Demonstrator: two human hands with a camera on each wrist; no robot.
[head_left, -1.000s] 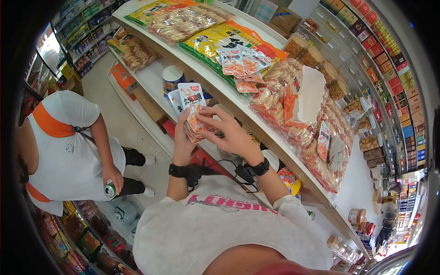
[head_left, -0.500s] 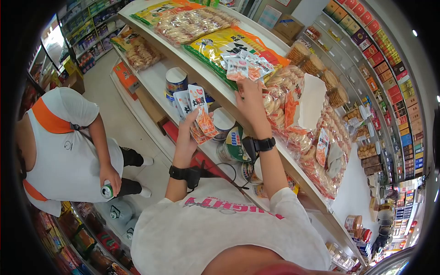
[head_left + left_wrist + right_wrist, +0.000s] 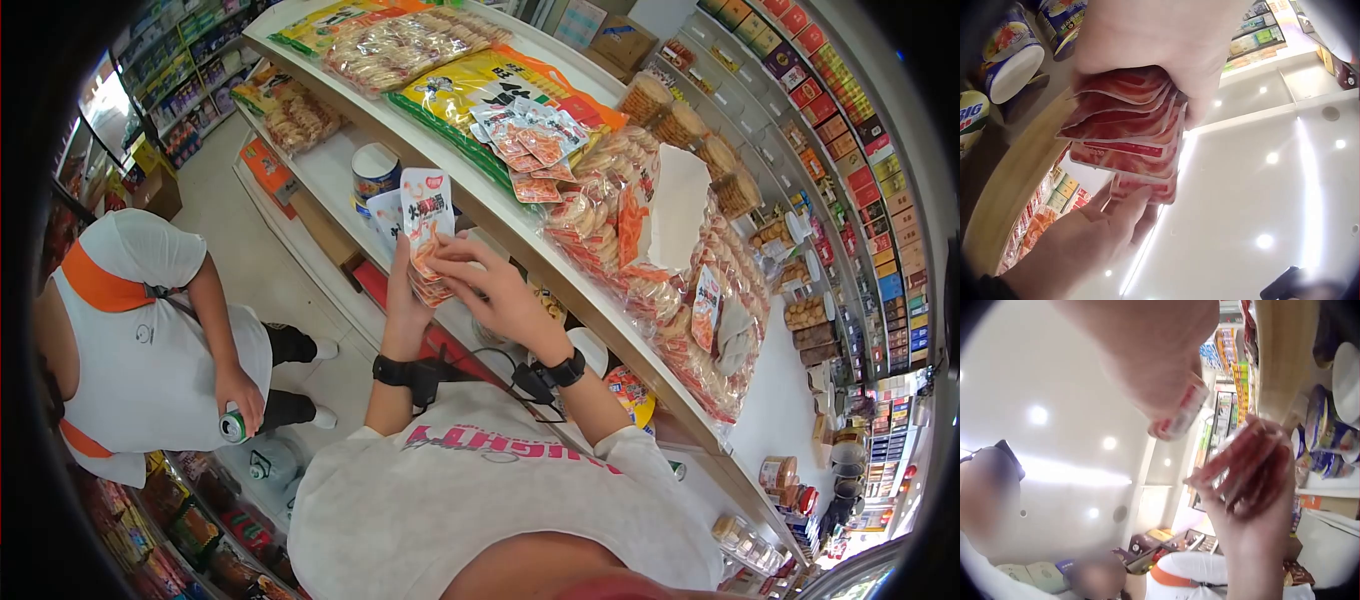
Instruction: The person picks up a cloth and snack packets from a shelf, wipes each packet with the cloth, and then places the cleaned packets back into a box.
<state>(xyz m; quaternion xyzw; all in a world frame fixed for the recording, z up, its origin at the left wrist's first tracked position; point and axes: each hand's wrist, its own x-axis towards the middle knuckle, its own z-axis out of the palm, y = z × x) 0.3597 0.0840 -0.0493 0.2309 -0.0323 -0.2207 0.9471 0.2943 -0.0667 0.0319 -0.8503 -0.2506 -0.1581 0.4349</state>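
My left hand [image 3: 404, 315] grips a fanned stack of flat snack packets [image 3: 1125, 128], white at one end and orange-red at the other. The front packet [image 3: 427, 205] stands upright above the fingers. At that stack, my right hand [image 3: 510, 305] pinches one packet [image 3: 1182, 415] between thumb and fingers. In the left wrist view, the right thumb lies over the end of a packet [image 3: 1141, 187] that sticks out past the others. A loose pile of similar packets [image 3: 535, 140] rests on a yellow snack bag [image 3: 450, 95] on the shelf beyond my hands.
Clear bags of round crackers [image 3: 590, 215] cover the upper shelf [image 3: 480, 215], whose edge runs close beside my right arm. Tubs [image 3: 375, 170] stand on the lower shelf. At left, another person [image 3: 150, 330] holds a green can [image 3: 232, 425].
My right hand went from the stack to the pile on the yellow bag, then came back to the stack. The pile's packets lie differently. My left hand keeps its grip.
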